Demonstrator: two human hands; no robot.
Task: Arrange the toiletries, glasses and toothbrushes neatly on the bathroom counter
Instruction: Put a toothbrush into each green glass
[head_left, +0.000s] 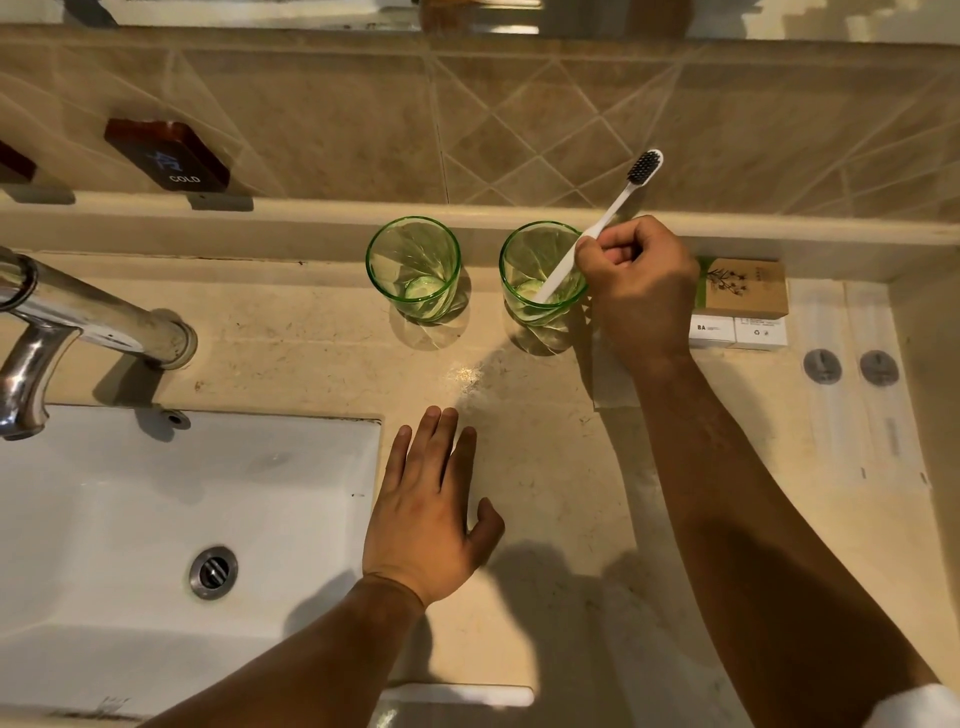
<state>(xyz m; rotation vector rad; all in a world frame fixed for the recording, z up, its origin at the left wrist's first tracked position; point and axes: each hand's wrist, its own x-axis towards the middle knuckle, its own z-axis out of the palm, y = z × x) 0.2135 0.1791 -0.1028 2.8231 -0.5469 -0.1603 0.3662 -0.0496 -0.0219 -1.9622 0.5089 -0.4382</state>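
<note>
The toothbrush (597, 228) is white with dark bristles, and it leans inside the right glass (543, 280), with its bottom end down in the glass and its brush end pointing up toward 1 o'clock. The right hand (636, 291) has its fingers curled around the middle of the handle, just above the rim of the glass. This glass is green and see-through, and it stands upright on the counter (519, 415) near the back ledge. A second green glass (414, 275) stands at 9 o'clock from the first one, close beside it but not touching, and it has nothing in it. At 3 o'clock from the right hand sits a brown box (745, 288) with a plant drawing on it, and two small white boxes (737, 332) lie just in front of it, side by side. Flat white packets (852, 395) lie on the counter toward 4 o'clock from the boxes. The left hand (431, 514) lies flat on the counter at 7 o'clock from the glasses, with its fingers straight and spread a little, holding nothing. Its little-finger side is at the edge of the white sink (156, 519). A shiny tap (78, 322) reaches over the sink at 9 o'clock. On the wall behind it is a dark tag (169, 156) that says COLD.
</note>
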